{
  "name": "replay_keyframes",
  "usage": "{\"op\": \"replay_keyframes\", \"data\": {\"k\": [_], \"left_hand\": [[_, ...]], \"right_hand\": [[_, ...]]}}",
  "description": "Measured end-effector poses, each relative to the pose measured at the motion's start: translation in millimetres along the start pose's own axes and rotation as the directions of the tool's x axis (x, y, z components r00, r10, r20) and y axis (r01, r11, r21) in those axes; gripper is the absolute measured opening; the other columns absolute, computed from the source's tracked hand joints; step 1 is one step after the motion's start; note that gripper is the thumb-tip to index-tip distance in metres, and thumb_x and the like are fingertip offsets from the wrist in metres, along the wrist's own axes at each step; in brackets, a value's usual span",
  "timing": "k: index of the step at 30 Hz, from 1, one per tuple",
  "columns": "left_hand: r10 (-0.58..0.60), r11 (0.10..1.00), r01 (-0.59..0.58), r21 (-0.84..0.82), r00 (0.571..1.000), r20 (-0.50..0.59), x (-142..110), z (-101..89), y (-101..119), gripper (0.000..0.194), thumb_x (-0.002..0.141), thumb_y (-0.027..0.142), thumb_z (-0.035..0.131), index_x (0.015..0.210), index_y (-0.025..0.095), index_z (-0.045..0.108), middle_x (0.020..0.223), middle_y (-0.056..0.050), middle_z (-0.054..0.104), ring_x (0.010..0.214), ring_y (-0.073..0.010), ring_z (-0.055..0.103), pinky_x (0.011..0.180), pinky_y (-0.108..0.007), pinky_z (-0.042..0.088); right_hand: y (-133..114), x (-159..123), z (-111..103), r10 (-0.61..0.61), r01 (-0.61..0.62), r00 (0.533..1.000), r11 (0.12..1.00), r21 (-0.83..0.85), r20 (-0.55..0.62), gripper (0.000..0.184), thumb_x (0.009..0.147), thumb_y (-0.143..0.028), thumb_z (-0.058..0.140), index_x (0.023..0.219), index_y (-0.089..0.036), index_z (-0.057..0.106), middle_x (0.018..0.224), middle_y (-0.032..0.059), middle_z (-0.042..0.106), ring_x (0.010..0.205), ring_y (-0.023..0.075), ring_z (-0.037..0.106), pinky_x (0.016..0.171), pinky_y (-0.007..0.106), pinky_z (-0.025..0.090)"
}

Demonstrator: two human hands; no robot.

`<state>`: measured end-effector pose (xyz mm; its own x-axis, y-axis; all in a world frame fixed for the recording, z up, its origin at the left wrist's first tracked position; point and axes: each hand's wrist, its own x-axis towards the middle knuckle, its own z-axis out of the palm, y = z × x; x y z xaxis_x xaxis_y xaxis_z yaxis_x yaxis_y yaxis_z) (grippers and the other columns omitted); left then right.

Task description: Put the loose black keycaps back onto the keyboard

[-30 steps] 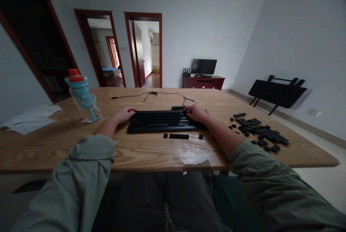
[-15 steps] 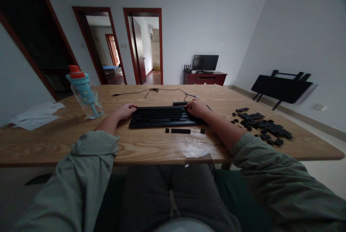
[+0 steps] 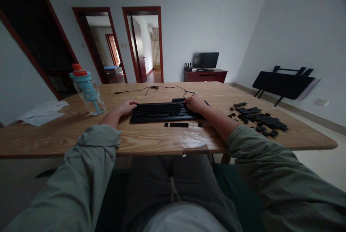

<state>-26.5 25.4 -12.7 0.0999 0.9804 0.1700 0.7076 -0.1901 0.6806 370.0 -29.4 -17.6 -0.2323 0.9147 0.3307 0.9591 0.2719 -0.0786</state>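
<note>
In the head view, a black keyboard lies flat on the wooden table, in front of the person, its long side running left to right. The left hand is positioned at the keyboard's left rear corner, with the fingertips at its edge; whether these fingers are clamped on the edge or only rest against it cannot be determined. The right hand is positioned over the right-hand section of the keyboard, fingers bent downward close together at the rear keys; whether they grip or merely touch anything cannot be determined, as the back of the hand covers the contact area. A dark bar lies just behind the keyboard, near the right hand. A thin black cable, bundled near its middle, extends across the far part of the table. In front of the keyboard, a black strip lies between two small black pieces. A scattered group of black keycaps lies to the right of the right forearm. A clear bottle with a red-and-blue top stands left of the left hand; a white sheet lies beyond it, at the table's left side.
</note>
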Motion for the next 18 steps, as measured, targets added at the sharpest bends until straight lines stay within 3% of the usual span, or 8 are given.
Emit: {"op": "replay_keyframes", "data": {"k": [7, 12, 18], "left_hand": [[0.005, 0.993, -0.003, -0.118, 1.0, 0.02, -3.6, 2.3, 0.5, 0.025, 0.063, 0.031, 0.065, 0.082, 0.017, 0.073, 0.079, -0.007, 0.075, 0.08, -0.0253, 0.069, 0.078, -0.034, 0.053], [0.008, 0.995, -0.004, -0.098, 0.999, 0.039, -5.9, -0.8, 3.1, 0.03, 0.064, 0.034, 0.067, 0.086, 0.015, 0.073, 0.081, -0.008, 0.074, 0.079, -0.0255, 0.068, 0.076, -0.036, 0.054], [-0.014, 0.998, 0.018, -0.065, 0.999, 0.052, 1.2, -4.3, 1.0, 0.029, 0.061, 0.037, 0.07, 0.082, 0.017, 0.073, 0.084, -0.008, 0.075, 0.087, -0.0266, 0.069, 0.08, -0.035, 0.055]], "right_hand": [[3.8, -0.6, 0.8, 0.032, -0.03, 0.998, 0.999, 0.033, -0.047, 0.037, 0.088, -0.017, 0.052, 0.112, -0.021, 0.079, 0.111, 0.0082, 0.077, 0.109, 0.0238, 0.067, 0.099, 0.032, 0.049], [7.3, -4.0, -7.6, -0.005, 0.01, 0.995, 0.998, 0.055, -0.097, 0.041, 0.088, -0.018, 0.052, 0.124, -0.019, 0.073, 0.13, 0.0091, 0.069, 0.12, 0.0224, 0.061, 0.105, 0.03, 0.044], [-11.2, -7.7, -11.5, -0.074, 0.074, 0.996, 0.997, -0.003, 0.041, 0.037, 0.091, -0.023, 0.052, 0.118, -0.015, 0.076, 0.121, 0.013, 0.073, 0.112, 0.0259, 0.065, 0.103, 0.032, 0.045]]}}
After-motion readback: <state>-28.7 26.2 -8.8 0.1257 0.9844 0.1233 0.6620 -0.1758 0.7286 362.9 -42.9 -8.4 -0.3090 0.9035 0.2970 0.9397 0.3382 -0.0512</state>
